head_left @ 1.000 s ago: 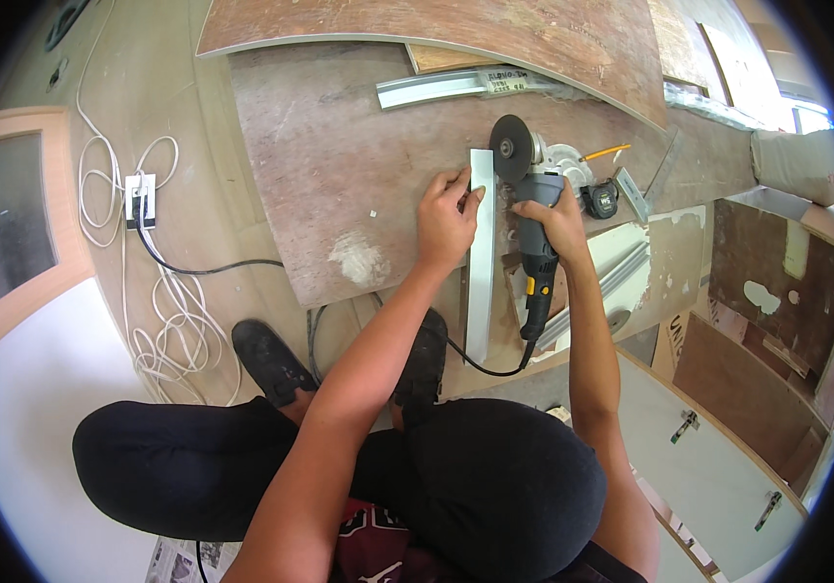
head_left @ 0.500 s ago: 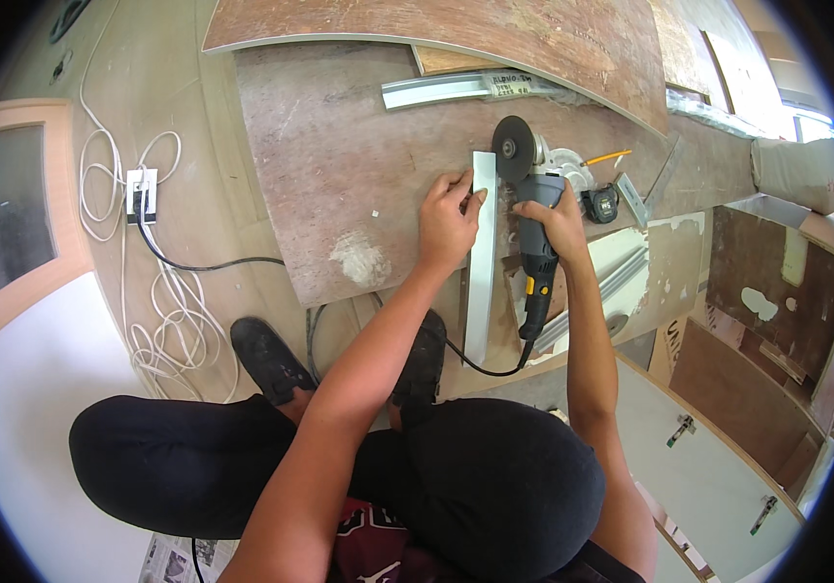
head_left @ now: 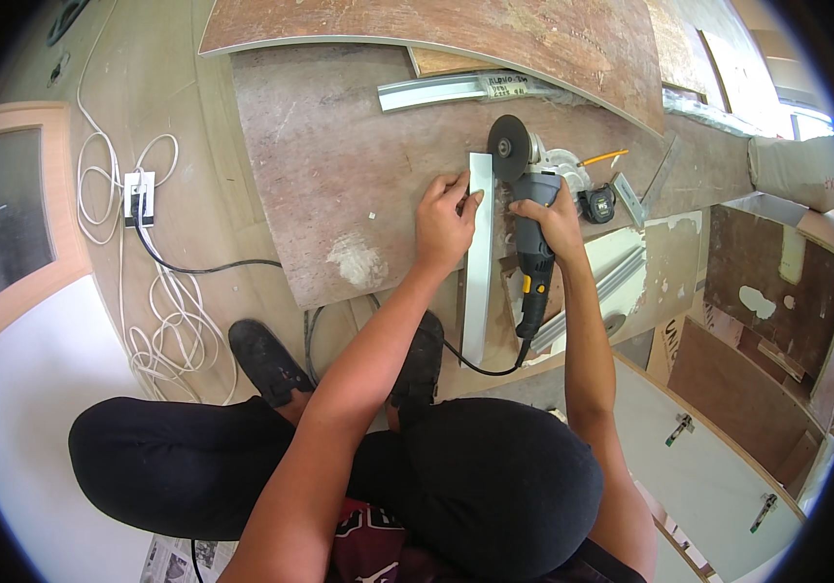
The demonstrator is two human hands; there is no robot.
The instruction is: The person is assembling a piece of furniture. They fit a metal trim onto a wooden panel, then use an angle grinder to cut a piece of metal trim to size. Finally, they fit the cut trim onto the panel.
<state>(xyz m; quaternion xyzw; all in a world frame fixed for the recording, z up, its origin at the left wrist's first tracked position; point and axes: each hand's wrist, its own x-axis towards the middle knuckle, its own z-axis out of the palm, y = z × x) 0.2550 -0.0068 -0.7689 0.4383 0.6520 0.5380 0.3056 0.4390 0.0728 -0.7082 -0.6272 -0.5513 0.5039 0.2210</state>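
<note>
My left hand [head_left: 448,222] is closed on a long pale metal strip [head_left: 478,272], its fingers and thumb gripping near the strip's far end. That strip points away from me, its near end sticking out past the edge of the wooden board [head_left: 320,165]. In my right hand [head_left: 555,219] is a grey and black angle grinder [head_left: 536,262], gripped round its body. The grinder's dark disc [head_left: 510,149] stands just right of the strip's far end; whether the two touch I cannot tell. A black cord [head_left: 485,370] runs from the tool's near end.
A tape measure [head_left: 598,204], an orange pencil [head_left: 602,157] and a metal square [head_left: 632,199] lie right of the grinder. Beyond is a wrapped bundle of metal profiles [head_left: 456,89]. White cable [head_left: 179,335] coils on the floor around a power strip [head_left: 140,199].
Both hands, the strip and the grinder keep the same arrangement. The whole picture has shifted very slightly to the left.
</note>
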